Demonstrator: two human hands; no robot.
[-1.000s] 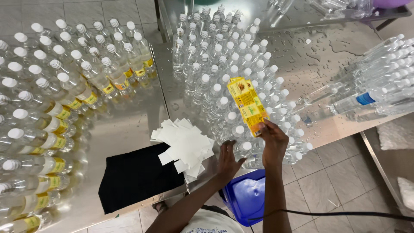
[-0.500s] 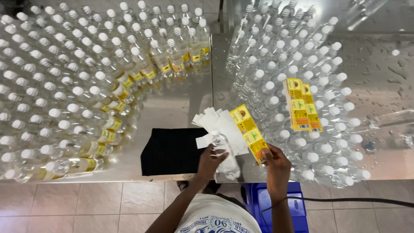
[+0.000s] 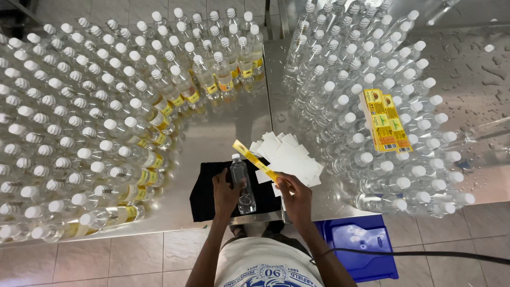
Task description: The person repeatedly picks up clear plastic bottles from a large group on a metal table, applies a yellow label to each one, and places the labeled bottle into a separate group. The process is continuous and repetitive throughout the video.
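Observation:
My left hand (image 3: 227, 192) grips a clear plastic bottle (image 3: 241, 183) with a white cap, lying on a black cloth (image 3: 204, 194) at the table's near edge. My right hand (image 3: 296, 196) pinches one end of a yellow label strip (image 3: 255, 159), held slanted just above and right of the bottle. A heap of white backing papers (image 3: 289, 157) lies right behind the strip. A stack of yellow labels (image 3: 385, 121) rests on the caps of the unlabelled bottles (image 3: 372, 106) at right.
Several labelled bottles (image 3: 106, 122) with white caps fill the left and far side of the steel table (image 3: 234, 119). A blue crate (image 3: 361, 244) stands on the tiled floor at right. A black cable (image 3: 425, 255) runs across the floor.
The view has shifted left. My left hand has taken a bottle and laid it on the black cloth. My right hand has brought the yellow label strip over beside it.

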